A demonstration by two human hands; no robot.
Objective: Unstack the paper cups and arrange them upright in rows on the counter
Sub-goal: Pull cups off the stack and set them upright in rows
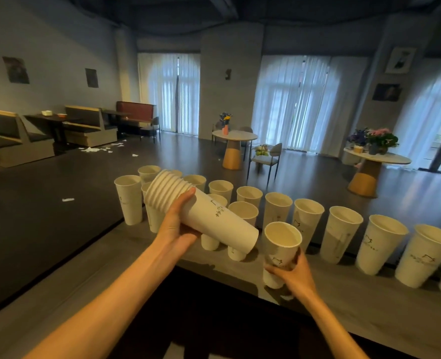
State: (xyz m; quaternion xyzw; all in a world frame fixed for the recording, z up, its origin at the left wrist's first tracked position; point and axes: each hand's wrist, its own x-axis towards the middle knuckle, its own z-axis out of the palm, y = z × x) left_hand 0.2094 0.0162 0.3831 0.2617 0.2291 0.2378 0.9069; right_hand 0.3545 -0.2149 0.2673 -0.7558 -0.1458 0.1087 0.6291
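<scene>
White nested paper cup stack [209, 216] is lying tilted in the left hand [177, 226], while right hand [292, 270] fingers are gripping a single paper cup [281, 244], seemingly resting on the grey desk [343, 304].

Upright paper cups [342, 234]: about sixteen. Nested cup stack [201, 211]: one. Hands: two.

upright cups [343, 234] stand in rows on the counter [343, 301]; round tables [235, 136] behind.
</scene>
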